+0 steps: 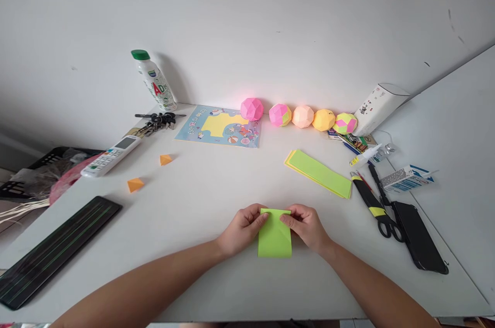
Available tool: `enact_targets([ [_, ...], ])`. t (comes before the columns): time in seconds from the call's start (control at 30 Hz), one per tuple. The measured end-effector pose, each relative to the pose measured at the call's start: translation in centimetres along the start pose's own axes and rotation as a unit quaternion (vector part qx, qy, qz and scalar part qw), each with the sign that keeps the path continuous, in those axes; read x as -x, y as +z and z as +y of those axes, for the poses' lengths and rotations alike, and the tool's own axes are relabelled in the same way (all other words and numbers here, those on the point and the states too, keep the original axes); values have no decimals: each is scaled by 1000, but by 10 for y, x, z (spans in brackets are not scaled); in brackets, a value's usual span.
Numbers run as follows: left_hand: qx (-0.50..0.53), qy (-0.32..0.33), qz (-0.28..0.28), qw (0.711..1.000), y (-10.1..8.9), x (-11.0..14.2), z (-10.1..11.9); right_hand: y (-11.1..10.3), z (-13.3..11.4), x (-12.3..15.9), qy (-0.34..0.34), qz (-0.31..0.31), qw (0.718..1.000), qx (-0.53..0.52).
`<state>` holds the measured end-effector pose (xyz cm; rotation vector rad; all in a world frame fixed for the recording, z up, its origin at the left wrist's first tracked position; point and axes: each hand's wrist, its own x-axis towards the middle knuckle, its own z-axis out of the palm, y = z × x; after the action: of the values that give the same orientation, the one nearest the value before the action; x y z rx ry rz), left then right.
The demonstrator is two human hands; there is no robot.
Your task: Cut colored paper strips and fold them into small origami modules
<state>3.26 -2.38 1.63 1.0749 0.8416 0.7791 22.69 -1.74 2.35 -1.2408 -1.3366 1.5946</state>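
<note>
A strip of lime-green paper [274,238], bent over on itself, is held upright-looking in front of me near the table's front. My left hand [243,227] pinches its upper left corner between thumb and fingers. At the upper right corner, my right hand [307,225] grips the same paper, thumb on the near face. The fingertips behind the sheet are hidden. Beyond my right hand lies a stack of green and yellow paper strips [320,173]. Two small folded orange paper pieces [165,160] rest to the left, apart from my hands.
Several faceted paper balls [303,116] line the wall beside a blue printed card [197,129]. Left are a bottle [157,83], keys [160,121], a remote [112,155] and a dark panel [58,250]. Right are scissors [377,209], a glue bottle [365,156] and a black phone [419,238].
</note>
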Motion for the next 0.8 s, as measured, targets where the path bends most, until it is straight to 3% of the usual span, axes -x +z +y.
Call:
enact_targets([
  [0.8,-5,4,2,1000,0,-1,0,0,-1,0,3,0,1000,6],
])
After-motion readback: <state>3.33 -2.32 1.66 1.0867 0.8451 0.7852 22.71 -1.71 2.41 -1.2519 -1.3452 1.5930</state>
